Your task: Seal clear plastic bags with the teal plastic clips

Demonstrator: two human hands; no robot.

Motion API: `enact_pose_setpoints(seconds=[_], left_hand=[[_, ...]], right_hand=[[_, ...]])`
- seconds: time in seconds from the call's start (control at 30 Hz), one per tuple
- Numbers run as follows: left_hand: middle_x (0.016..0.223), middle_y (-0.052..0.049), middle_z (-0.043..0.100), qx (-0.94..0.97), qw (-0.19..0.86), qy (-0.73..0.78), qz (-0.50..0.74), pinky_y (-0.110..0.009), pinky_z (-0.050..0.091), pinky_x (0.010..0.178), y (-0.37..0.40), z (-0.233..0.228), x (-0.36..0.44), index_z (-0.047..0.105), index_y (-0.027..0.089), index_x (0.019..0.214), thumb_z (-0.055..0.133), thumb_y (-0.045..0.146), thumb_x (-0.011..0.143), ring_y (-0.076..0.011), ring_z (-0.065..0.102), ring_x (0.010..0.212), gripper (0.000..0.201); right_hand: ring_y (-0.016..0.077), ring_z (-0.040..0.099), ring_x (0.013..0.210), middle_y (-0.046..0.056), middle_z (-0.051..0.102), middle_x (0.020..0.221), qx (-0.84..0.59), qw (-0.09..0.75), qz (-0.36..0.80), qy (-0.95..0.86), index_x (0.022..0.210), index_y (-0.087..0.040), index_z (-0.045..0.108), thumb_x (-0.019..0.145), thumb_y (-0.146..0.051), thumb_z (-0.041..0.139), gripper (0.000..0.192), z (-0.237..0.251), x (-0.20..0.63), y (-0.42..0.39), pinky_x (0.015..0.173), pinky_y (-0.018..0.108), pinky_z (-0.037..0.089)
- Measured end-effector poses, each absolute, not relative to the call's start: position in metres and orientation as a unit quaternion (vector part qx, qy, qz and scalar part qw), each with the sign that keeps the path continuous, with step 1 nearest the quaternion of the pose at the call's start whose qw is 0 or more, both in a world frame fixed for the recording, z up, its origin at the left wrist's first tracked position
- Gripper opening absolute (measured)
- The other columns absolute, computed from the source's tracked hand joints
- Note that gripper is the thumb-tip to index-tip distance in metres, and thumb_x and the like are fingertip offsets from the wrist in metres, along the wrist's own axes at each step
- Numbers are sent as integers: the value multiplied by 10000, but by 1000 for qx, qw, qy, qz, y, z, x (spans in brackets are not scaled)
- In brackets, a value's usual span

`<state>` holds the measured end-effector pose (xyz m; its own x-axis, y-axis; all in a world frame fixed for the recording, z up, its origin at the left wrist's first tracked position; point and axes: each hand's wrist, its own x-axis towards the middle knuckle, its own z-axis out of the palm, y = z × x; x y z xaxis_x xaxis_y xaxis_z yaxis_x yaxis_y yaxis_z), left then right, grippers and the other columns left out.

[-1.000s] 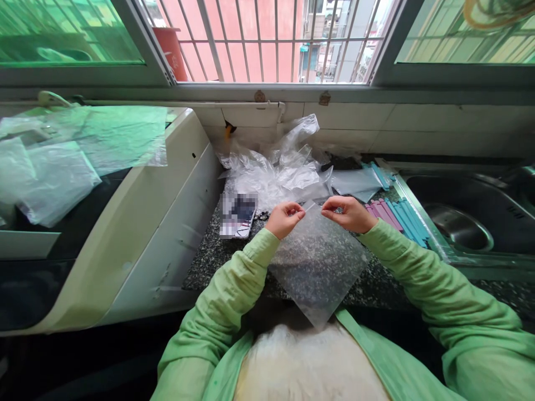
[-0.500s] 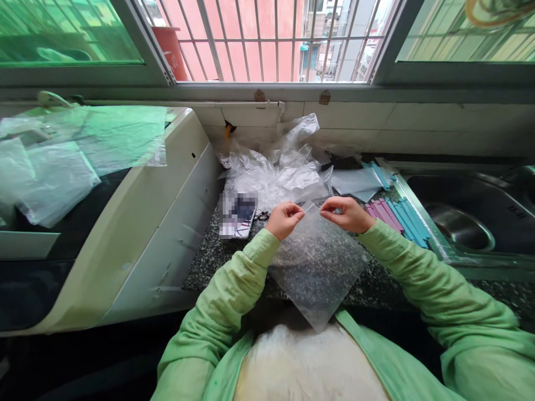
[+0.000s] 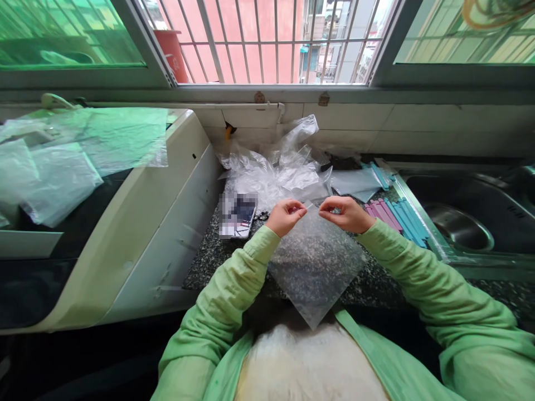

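Observation:
A clear plastic bag (image 3: 317,267) hangs cornerwise between my hands, over the speckled counter's front edge. My left hand (image 3: 286,216) pinches it near its top corner, thumb against fingers. On the other side of that corner, my right hand (image 3: 345,213) also pinches the bag. The bag looks flat, and I see nothing inside it. Its lower corner points down toward my body. Just behind my hands lies a heap of crumpled clear plastic (image 3: 276,172).
A phone (image 3: 244,216) lies left of my hands. Pink strips (image 3: 383,215) and blue strips (image 3: 407,223) lie at right, beside a steel sink (image 3: 463,228). Behind them rests a flat clear bag with a blue strip (image 3: 357,182). A large pale machine (image 3: 154,223) stands left.
Both hands keep their pinch on the bag and have drawn very slightly closer together. The bag's lower corner has swung a little to the left.

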<state>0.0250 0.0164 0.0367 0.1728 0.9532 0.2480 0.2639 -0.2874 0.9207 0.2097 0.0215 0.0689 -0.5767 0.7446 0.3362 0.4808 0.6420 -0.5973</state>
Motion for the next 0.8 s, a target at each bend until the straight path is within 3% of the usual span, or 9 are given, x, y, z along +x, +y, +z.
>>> enact_pose_setpoints(seconds=[0.47,0.7,0.8], left_hand=[[568,14,519,668,365,451,466,-207,374,564,15,37,24,603,119,583,589,145,653,-83,455,570,76],[578,9,529,698,293,482,442,-225,390,604,16,39,23,662,143,693,614,201,663,-95,462,592,82],[594,7,544,690,309,461,464,-219,394,597,19,41,25,665,147,716,616,208,668,-93,466,597,91]], right_hand=[[107,512,569,32,585,614,-350,302,234,-855,656,-147,581,741,-298,525,183,65,207,23,553,232,436],[103,509,571,27,582,613,-349,307,232,-854,657,-150,579,742,-287,524,170,66,206,23,552,228,434],[101,505,568,24,578,605,-346,308,230,-856,652,-151,577,743,-284,524,170,67,206,23,551,226,430]])
